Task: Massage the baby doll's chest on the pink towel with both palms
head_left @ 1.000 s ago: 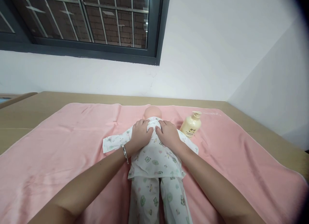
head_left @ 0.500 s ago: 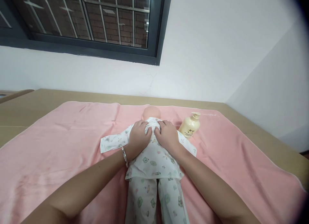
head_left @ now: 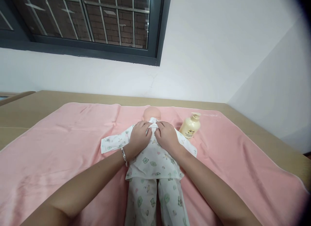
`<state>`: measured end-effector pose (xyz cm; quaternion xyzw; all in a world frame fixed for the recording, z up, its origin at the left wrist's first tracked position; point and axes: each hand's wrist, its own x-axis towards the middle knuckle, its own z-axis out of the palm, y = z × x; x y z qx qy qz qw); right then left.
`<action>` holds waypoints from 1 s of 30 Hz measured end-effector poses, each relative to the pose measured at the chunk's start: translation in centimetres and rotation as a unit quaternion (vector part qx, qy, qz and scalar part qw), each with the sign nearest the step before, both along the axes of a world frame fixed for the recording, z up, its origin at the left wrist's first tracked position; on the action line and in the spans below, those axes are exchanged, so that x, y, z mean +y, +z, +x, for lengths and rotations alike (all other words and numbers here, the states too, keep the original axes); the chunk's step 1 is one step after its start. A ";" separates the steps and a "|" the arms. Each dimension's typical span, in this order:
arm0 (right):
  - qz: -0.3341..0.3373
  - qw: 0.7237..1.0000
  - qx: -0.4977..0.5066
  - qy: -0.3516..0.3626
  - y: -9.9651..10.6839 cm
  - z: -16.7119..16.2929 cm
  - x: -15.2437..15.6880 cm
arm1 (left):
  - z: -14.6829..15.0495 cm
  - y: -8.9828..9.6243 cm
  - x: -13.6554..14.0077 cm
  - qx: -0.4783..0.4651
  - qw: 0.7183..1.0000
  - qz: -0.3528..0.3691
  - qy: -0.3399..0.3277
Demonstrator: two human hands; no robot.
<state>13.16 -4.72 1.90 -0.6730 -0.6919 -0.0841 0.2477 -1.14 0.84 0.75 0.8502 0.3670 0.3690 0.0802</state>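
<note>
Closely paired, both hands point(head_left: 141, 135) half-curled on the patterned white top point(head_left: 152, 161); any grip unclear.

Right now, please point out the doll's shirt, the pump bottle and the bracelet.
Doll's shirt point(head_left: 155, 158), head view: printed lower part.
Pump bottle point(head_left: 190, 126), head view: its body.
Bracelet point(head_left: 124, 156), head view: outer band.

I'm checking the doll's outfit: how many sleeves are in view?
2. One sleeve extends left of the left hand; the other sleeve slants out right of the right hand, beside the bottle. The hands may hide parts of both.
</note>
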 end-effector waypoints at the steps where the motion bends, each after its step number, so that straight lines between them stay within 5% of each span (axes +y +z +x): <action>1: 0.003 1.000 0.004 -0.008 0.0 -0.1 0.0 | 0.0 0.2 0.0 0.009 1.000 -0.008 0.016; 8: -0.055 0.997 0.024 -0.045 0.6 0.2 0.4 | 0.1 0.7 0.6 0.081 0.990 -0.095 0.058; 16: -0.030 1.000 0.009 0.001 0.0 0.5 0.4 | 0.1 0.1 0.6 0.054 0.997 -0.045 0.012; 24: -0.005 1.000 0.012 -0.005 0.0 0.3 0.1 | 0.4 0.5 0.5 0.060 0.993 -0.090 0.046; 30: -0.011 0.999 0.002 0.033 -0.2 0.6 0.4 | 0.4 -0.1 0.2 0.039 0.999 -0.025 0.020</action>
